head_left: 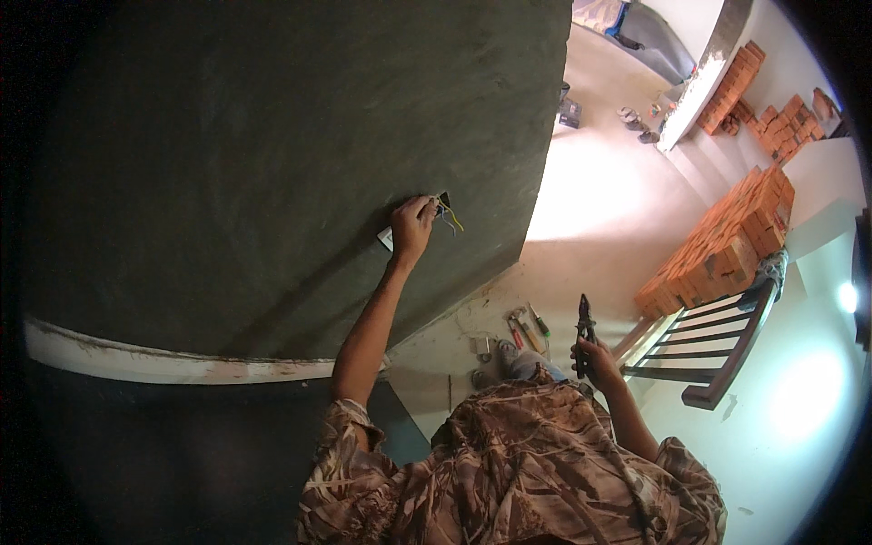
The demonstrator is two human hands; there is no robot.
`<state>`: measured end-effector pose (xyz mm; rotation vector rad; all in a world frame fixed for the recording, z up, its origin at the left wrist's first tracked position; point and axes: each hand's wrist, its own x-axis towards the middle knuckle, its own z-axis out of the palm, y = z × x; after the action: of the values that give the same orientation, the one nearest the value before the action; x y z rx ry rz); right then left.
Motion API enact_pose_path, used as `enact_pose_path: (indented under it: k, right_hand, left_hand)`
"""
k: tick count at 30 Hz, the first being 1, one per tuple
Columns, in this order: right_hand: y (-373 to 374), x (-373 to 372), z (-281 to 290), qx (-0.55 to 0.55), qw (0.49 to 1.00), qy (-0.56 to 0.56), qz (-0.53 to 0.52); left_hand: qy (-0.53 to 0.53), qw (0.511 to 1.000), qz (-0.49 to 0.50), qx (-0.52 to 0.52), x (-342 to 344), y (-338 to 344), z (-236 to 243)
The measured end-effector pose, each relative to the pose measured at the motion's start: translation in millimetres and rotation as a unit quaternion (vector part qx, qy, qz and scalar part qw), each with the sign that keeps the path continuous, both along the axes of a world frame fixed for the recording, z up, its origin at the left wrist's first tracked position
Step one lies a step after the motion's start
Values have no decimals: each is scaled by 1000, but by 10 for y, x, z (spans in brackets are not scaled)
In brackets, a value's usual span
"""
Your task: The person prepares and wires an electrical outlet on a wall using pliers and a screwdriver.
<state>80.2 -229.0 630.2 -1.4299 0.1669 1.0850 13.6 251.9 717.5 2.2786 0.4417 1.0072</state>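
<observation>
My left hand point(411, 227) is raised to a square box opening point(443, 200) in the dark grey plastered wall point(272, 136), its fingers pinching the wires there. Thin yellow point(458, 218) and blue point(450, 227) wires dangle beside my fingertips. A white plate point(385, 238), partly hidden by my hand, shows just left of it against the wall. My right hand point(595, 361) is held out to the right, lower in the view, closed on dark pliers point(585, 318) whose jaws point upward.
Hand tools point(531, 331) lie on the floor point(586, 272) by my feet. Large brick stacks point(708, 254) and a dark wooden railing point(690, 359) are at right. Steps point(704, 163), more bricks point(790, 123) and small items point(570, 113) are farther back. A white ledge point(182, 363) crosses lower left.
</observation>
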Motion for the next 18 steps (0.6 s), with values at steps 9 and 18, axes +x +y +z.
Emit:
enact_pose_path:
  k: [9,18]
  right_hand:
    - [935,163,196,70,958,-165,225]
    - [1726,404,-44,93,896,-260,348]
  left_hand:
    - [-84,984,106,-113,178,-205,-89]
    - [-97,942,136,-290,-268,-512,-597]
